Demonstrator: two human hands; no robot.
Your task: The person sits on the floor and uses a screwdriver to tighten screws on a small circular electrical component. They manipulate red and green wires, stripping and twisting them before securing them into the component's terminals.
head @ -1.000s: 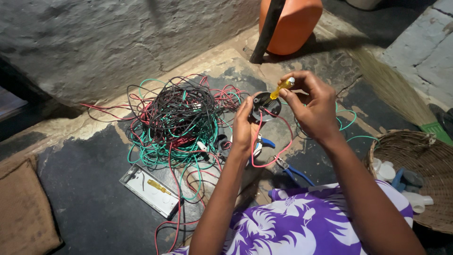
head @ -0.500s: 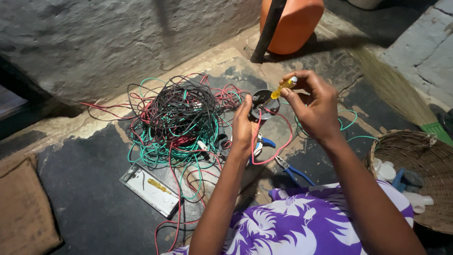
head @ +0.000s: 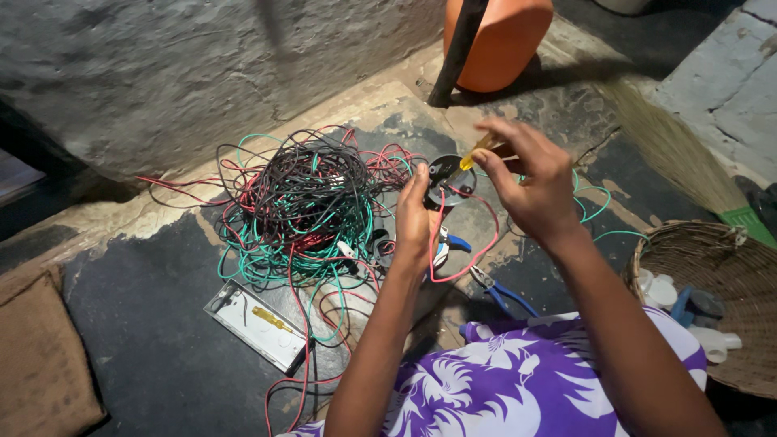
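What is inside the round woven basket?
The round woven basket holds white plastic caps, a blue piece, a dark round lid and a white tube-like piece. Its bottom is covered by them, and the frame edge cuts off its right side.

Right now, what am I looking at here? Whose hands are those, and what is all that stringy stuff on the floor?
The picture comes from a camera worn on a person's head, looking down at their own two hands. The left hand holds a small round black part with red wires hanging from it. The right hand pokes it with a yellow-handled screwdriver. On the dark floor lies a tangle of wires, red, green and black. Nearby are blue-handled pliers, a flat white plate, a woven basket and an orange container.
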